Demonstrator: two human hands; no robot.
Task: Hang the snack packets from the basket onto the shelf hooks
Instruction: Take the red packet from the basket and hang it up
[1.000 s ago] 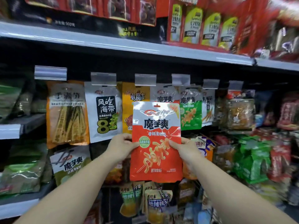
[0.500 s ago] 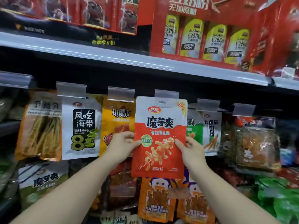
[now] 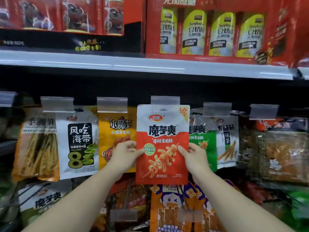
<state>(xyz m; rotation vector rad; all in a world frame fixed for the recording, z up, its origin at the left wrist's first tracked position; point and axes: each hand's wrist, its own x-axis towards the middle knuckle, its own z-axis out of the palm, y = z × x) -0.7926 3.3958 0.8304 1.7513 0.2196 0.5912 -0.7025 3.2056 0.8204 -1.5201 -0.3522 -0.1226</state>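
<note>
Both hands pinched the red packet (image 3: 163, 144) by its side edges, left hand (image 3: 124, 154) and right hand (image 3: 194, 156). Its top edge sat just under the clear tag (image 3: 165, 100), crowded between the yellow packet (image 3: 117, 131) left and green packet (image 3: 201, 138) right.

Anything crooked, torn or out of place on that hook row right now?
Nothing stands out. The red packet is upright, its top at the clear label holder, gripped at its sides by the left hand and right hand. Neighbouring packets hang straight.

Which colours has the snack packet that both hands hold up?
White on top, orange-red below, with a green round badge, on the snack packet; the head view shows it.
</note>
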